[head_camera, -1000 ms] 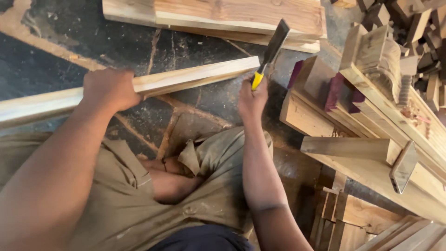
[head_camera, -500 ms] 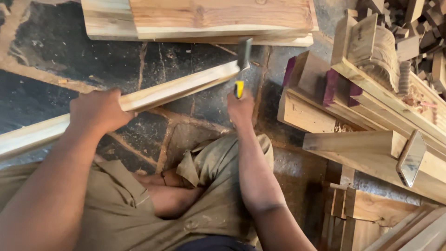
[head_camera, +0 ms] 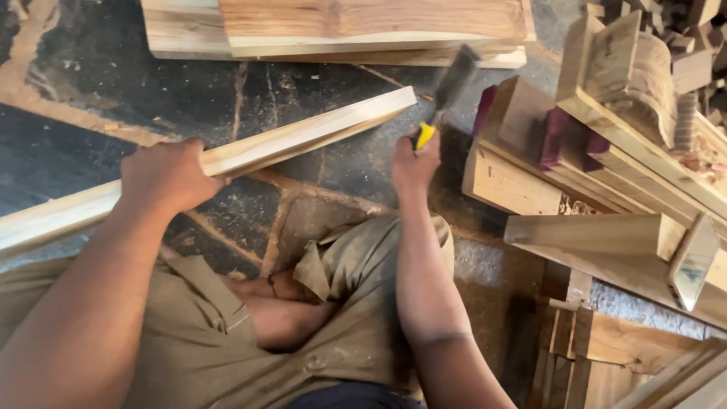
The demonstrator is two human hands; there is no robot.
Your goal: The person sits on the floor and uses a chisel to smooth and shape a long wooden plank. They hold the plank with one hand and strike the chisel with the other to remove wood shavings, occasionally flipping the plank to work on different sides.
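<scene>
The left hand (head_camera: pixel 170 176) wraps the long wooden batten (head_camera: pixel 227 155) firmly; the right hand (head_camera: pixel 415 163), fingers closed around the yellow-handled chisel (head_camera: pixel 443 98), should keep its blade clear of the holding fingers.

I sit in a woodworking shop, on a dark stone floor (head_camera: pixel 91 83) dusted with sawdust. Sawn planks (head_camera: pixel 341 30) are stacked ahead of me, and cut and carved wooden parts (head_camera: pixel 628 98) pile up on my right, with small offcuts (head_camera: pixel 681 30) heaped behind them and shavings caught between the pieces.
</scene>
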